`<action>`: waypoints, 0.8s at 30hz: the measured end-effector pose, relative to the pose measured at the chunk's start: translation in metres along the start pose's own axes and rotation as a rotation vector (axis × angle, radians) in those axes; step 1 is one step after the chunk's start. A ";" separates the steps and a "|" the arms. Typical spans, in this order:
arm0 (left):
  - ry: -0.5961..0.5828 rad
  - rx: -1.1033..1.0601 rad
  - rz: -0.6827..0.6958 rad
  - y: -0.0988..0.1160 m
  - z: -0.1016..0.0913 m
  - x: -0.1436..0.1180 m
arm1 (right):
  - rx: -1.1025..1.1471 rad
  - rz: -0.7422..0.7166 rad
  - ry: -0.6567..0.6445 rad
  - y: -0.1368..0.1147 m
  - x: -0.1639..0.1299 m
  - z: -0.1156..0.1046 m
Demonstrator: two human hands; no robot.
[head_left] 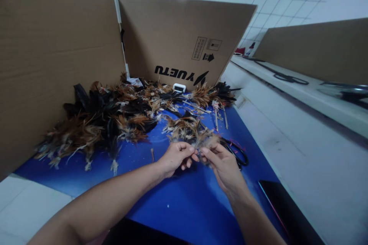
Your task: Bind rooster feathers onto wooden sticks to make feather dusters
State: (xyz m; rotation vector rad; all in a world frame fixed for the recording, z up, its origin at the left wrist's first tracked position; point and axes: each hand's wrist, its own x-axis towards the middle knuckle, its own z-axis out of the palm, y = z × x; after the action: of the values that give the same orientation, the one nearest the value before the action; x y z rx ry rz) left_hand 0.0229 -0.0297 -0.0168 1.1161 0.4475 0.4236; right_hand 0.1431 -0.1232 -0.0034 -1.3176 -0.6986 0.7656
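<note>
Above the blue table [184,206], my two hands come close together with their fingertips almost touching. My right hand [225,166] is pinched on a fluffy grey-brown feather [212,141], whose tuft rises above the fingers. My left hand [175,157] has its thumb and index finger pressed together beside the feather's lower part; what lies between them is too small to make out. Just behind the hands is a small heap of brown feathers [185,125]. Black-handled scissors [244,159] lie to the right of my right hand, with red thread [238,145] near them.
A large pile of brown and black feathers [86,134] covers the table's left and back. Thin sticks [216,118] and a small white digital device [179,87] lie farther back. Cardboard panels [172,30] stand behind and left. A black flat device [284,206] sits at the right edge.
</note>
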 end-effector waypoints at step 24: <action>0.126 0.468 0.249 -0.005 -0.003 -0.003 | -0.004 -0.012 0.040 0.007 -0.002 0.009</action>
State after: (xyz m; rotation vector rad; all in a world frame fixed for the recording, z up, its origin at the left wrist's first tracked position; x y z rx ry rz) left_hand 0.0191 -0.0312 -0.0217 1.6137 0.5361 0.6291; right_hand 0.1342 -0.1197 -0.0089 -1.3276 -0.6764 0.7267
